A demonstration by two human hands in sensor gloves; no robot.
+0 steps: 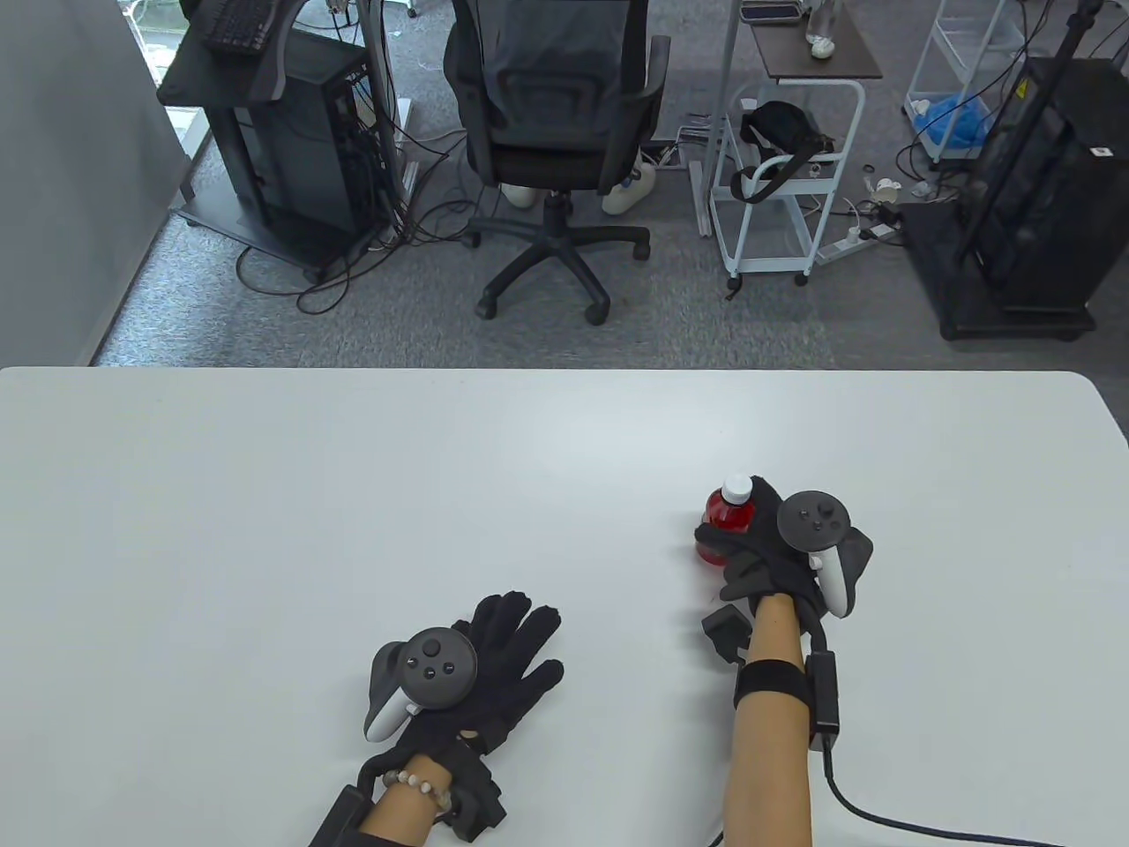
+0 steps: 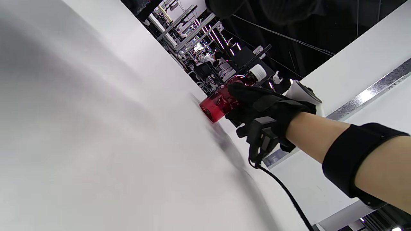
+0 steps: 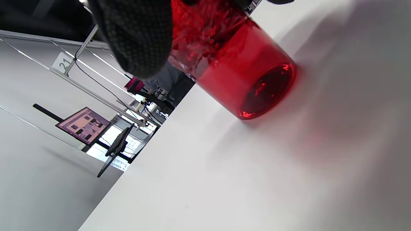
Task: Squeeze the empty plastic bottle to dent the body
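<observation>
Room: office floor with a swivel chair, a white cart and computer racks fills the top half of the table view; the white bench fills the lower half.
Bottle: a red translucent plastic bottle with a white cap stands on the bench at lower right of the table view, base down on the surface.
Right hand: the right hand wraps the bottle's body, its fingers curled around the middle below the cap.
Left hand: the left hand rests flat on the bench at lower centre, fingers spread, well apart from the bottle.
Handling: judged light and thin-walled, so the body should give easily; the smooth plastic may slip and the crumpled upper wall seen in the right wrist view looks soft.
Where to hold: mid-body, away from the stiffer base and neck.
</observation>
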